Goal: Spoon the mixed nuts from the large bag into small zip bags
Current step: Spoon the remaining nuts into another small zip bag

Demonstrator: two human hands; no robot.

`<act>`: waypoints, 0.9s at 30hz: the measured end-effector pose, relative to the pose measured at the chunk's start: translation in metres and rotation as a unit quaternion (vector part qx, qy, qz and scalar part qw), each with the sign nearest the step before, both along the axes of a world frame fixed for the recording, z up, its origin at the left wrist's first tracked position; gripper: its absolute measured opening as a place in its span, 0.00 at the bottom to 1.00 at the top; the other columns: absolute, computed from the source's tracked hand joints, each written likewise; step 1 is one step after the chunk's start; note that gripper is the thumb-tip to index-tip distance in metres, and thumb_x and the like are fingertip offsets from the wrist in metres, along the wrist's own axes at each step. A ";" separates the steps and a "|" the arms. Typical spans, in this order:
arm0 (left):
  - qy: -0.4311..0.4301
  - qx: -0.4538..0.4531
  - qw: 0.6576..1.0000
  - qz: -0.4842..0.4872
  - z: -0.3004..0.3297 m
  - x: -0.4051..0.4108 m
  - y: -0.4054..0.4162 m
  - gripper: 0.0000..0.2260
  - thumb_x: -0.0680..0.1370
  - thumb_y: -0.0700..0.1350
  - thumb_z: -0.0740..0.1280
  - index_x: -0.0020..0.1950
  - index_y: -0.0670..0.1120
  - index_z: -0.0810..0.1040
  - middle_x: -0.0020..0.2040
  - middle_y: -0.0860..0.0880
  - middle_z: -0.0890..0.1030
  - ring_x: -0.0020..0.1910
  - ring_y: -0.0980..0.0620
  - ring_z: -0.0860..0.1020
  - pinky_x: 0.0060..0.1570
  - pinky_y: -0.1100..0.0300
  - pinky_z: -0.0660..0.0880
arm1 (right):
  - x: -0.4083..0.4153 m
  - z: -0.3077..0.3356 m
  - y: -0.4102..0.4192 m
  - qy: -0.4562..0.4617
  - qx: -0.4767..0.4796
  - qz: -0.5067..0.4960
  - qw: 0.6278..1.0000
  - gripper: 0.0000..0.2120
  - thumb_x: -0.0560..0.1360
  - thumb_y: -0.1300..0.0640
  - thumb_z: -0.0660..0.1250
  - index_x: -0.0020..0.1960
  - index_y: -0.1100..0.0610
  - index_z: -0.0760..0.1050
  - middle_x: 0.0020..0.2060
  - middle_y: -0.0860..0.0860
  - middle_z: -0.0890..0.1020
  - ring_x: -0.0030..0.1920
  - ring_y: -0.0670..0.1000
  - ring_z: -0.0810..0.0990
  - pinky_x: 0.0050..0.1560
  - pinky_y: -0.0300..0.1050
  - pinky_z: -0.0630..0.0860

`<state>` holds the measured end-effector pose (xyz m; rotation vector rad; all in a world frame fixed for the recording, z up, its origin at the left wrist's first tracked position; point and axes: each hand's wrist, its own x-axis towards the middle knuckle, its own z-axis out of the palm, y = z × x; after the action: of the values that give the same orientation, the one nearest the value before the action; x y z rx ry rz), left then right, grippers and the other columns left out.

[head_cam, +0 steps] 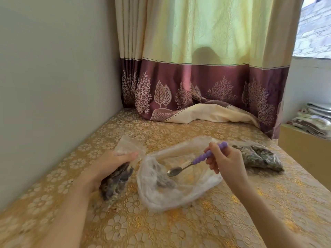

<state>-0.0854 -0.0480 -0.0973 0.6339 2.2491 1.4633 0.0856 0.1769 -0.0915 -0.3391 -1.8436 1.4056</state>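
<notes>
- While the left hand (114,163) grips a part-filled small zip bag (116,179) at nine o'clock, seemingly holding its blurred mouth up for filling,
- the right hand (225,160) pinches a purple-handled spoon (189,163), bowl empty, over the nearly emptied large bag (179,176).
- A filled bag (259,156) lies aside at three o'clock.

Both bare forearms reach forward from the bottom edge, angled in toward each other. The left hand (114,162) lies low, palm turned inward, its fingers curled round what it holds and the fingertips pointing right. The right hand (226,159) is raised a little higher, wrist bent, back of the hand turned outward; its thumb and curled fingers pinch a handle. The two hands are apart, not touching.
</notes>
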 end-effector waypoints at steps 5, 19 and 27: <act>0.027 -0.053 0.998 0.001 -0.001 -0.001 0.005 0.18 0.62 0.68 0.65 0.42 0.57 0.74 0.40 0.59 0.77 0.39 0.58 0.77 0.43 0.63 0.73 | -0.003 0.000 -0.003 0.000 -0.026 0.025 0.999 0.16 0.80 0.62 0.59 0.35 0.63 0.75 0.25 0.54 0.82 0.24 0.42 0.72 0.23 0.32 0.68; 0.197 -0.057 0.979 -0.002 -0.004 -0.004 0.021 0.14 0.74 0.43 0.70 0.59 0.45 0.78 0.56 0.52 0.79 0.44 0.65 0.73 0.43 0.73 0.67 | 0.000 -0.015 -0.024 -0.005 -0.065 0.153 0.986 0.17 0.79 0.59 0.61 0.37 0.53 0.84 0.37 0.55 0.86 0.32 0.50 0.80 0.32 0.39 0.77; 0.269 -0.012 0.962 0.037 0.022 -0.016 0.030 0.06 0.73 0.42 0.70 0.47 0.52 0.79 0.57 0.51 0.80 0.43 0.70 0.71 0.41 0.73 0.63 | 0.004 -0.016 -0.005 0.048 -0.030 -0.015 0.998 0.22 0.80 0.60 0.60 0.32 0.47 0.83 0.26 0.48 0.82 0.25 0.43 0.74 0.25 0.33 0.70</act>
<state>-0.1010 -0.0184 -0.0749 1.0548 2.7117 1.4211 0.0891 0.1718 -0.1080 -0.3230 -1.7149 1.4334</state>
